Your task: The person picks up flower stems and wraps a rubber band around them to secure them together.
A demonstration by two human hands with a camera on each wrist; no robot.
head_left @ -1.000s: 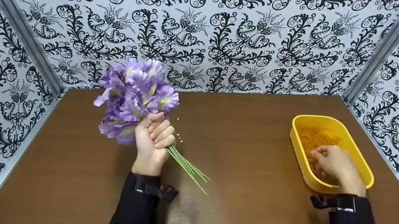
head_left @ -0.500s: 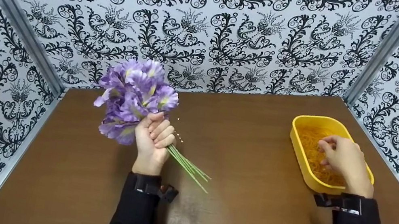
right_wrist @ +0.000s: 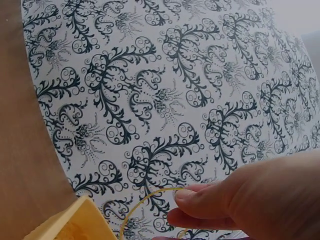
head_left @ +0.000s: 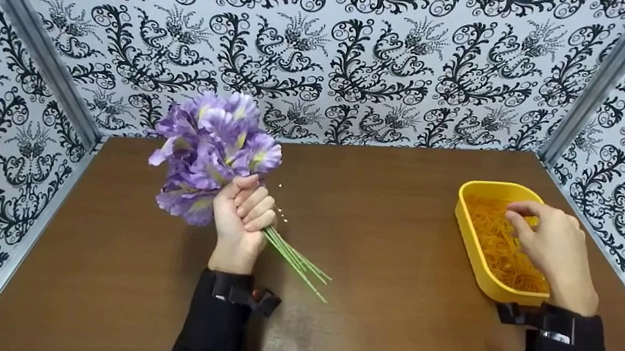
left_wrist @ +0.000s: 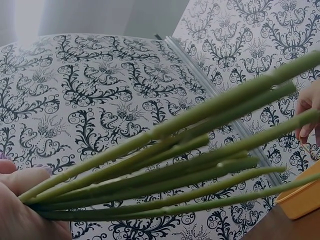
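The right hand (head_left: 556, 254) has lifted out of the yellow box (head_left: 467, 219), its fingers pinching one rubber band (right_wrist: 145, 205), while the left hand (head_left: 240, 221) still grips the purple flowers (head_left: 210, 151) above the table (head_left: 386, 266).

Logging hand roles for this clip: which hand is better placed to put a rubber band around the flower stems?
Likely the right hand: it pinches a rubber band above the yellow box. The left hand grips the purple bouquet.

- Even, soft light is falling from above on the brown table (head_left: 395, 216), casting faint shadows.
- Wrist views are bending the patterned walls (right_wrist: 165, 90); green stems (left_wrist: 165, 170) are blurring.
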